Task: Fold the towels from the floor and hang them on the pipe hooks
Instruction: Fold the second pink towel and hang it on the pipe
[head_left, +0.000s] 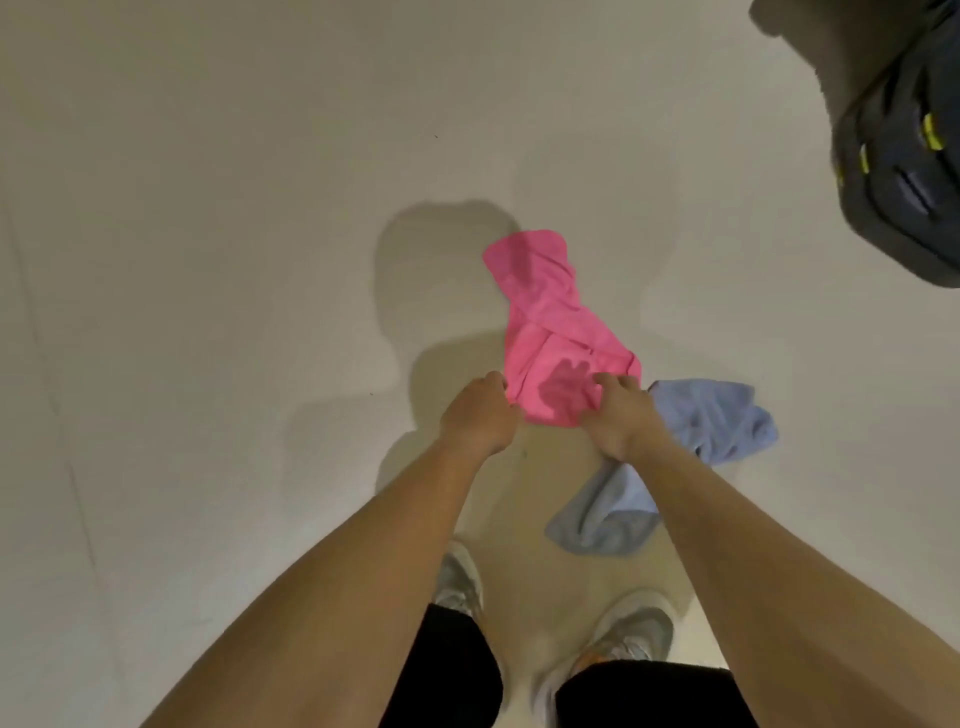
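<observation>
A crumpled pink towel (550, 322) lies on the pale floor in the middle of the head view. My left hand (480, 415) grips its near left corner with curled fingers. My right hand (621, 415) pinches its near right edge. A light blue towel (717, 421) lies crumpled just right of the pink one, and part of it runs under my right forearm toward my feet. No pipe hooks are in view.
A dark bag with yellow-green accents (904, 150) sits at the top right corner. My two shoes (631, 631) stand on the floor below the towels. Bare pale floor (208, 260) stretches to the left and ahead.
</observation>
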